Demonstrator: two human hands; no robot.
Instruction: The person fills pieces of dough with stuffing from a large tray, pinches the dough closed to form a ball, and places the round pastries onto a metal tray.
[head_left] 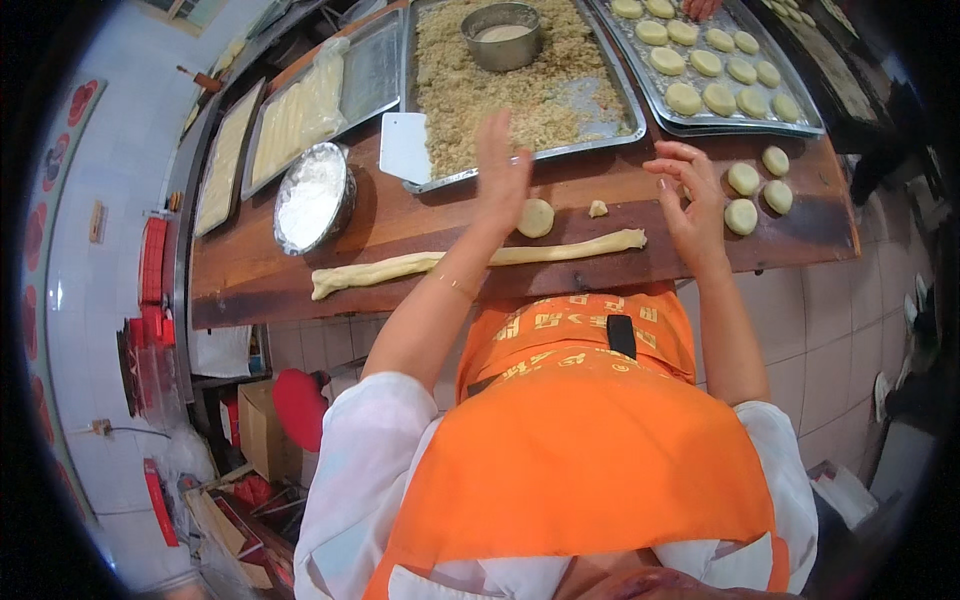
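Note:
My left hand (503, 172) is raised above the wooden table, fingers stretched out and nothing in it. Just right of its wrist lies a flat round dough piece (536, 218). A long rope of pale dough (570, 250) runs along the near edge, passing under my left forearm. My right hand (692, 205) hovers to the right with fingers bent but apart, and I see nothing gripped in it. Between the hands sits a small lump of dough (598, 209). Several dough rounds (743, 179) rest beside my right hand; its fingers partly hide another pale bit.
A large tray (540, 152) of crumbly filling holds a metal bowl (502, 36) and a white scraper (404, 147). At left stand a bowl of white flour (314, 198) and trays with dough strips (300, 115). Another person's hand (702, 8) reaches over a tray of dough rounds (668, 62).

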